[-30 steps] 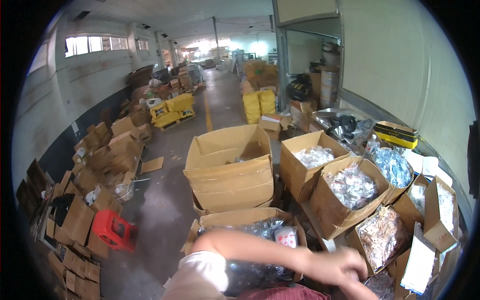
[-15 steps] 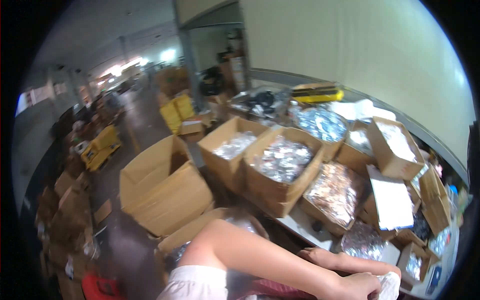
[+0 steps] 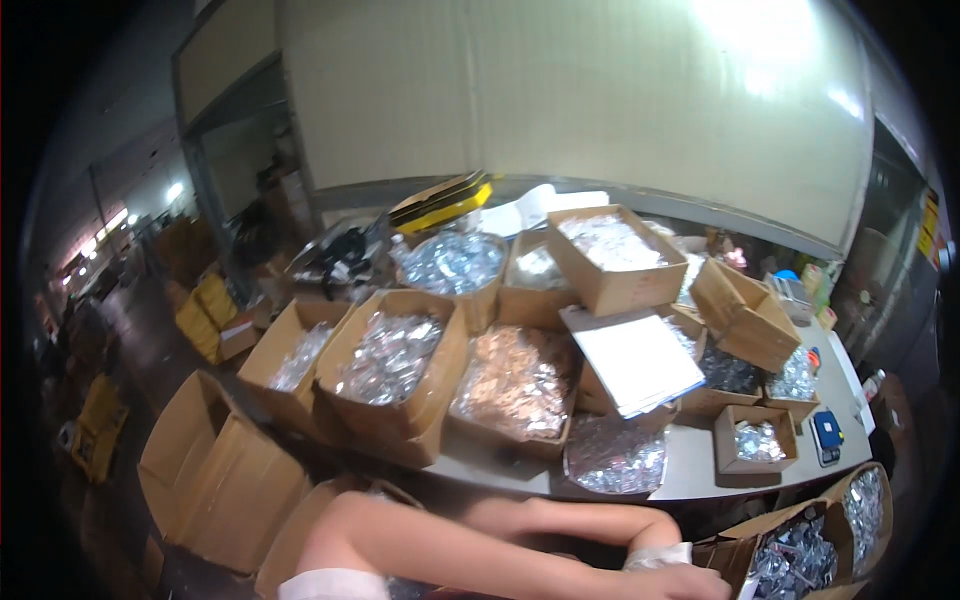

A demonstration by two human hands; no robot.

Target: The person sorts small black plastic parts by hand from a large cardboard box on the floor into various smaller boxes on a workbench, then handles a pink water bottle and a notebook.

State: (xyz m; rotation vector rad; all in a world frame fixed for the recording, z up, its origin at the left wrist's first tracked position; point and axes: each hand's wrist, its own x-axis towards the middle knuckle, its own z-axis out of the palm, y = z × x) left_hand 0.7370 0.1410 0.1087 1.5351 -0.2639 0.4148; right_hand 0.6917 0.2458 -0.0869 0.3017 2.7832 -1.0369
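My two bare forearms cross low in the head view. My left hand (image 3: 682, 582) lies at the right end of my left forearm, its fingers curled against the bunched white sleeve (image 3: 657, 557) of my right arm. The fingertips are partly hidden. Motion smears my right hand (image 3: 497, 517), which points left above my left forearm and under the table's front edge; its fingers do not show clearly. Nearest to it are a carton (image 3: 325, 500) partly behind my left arm and a bag of small clear-wrapped pieces (image 3: 615, 455) on the table.
Cartons of shiny clear-wrapped parts (image 3: 390, 360) crowd the table (image 3: 690, 450). A clipboard with white paper (image 3: 635, 362) rests on cartons. A small blue scale (image 3: 827, 436) sits near the right end. Open cartons stand at lower left (image 3: 215, 470) and lower right (image 3: 795, 560).
My view has swung to the right, so the table and wall have shifted left in the picture. My left hand remains by the right sleeve; my right hand is more blurred.
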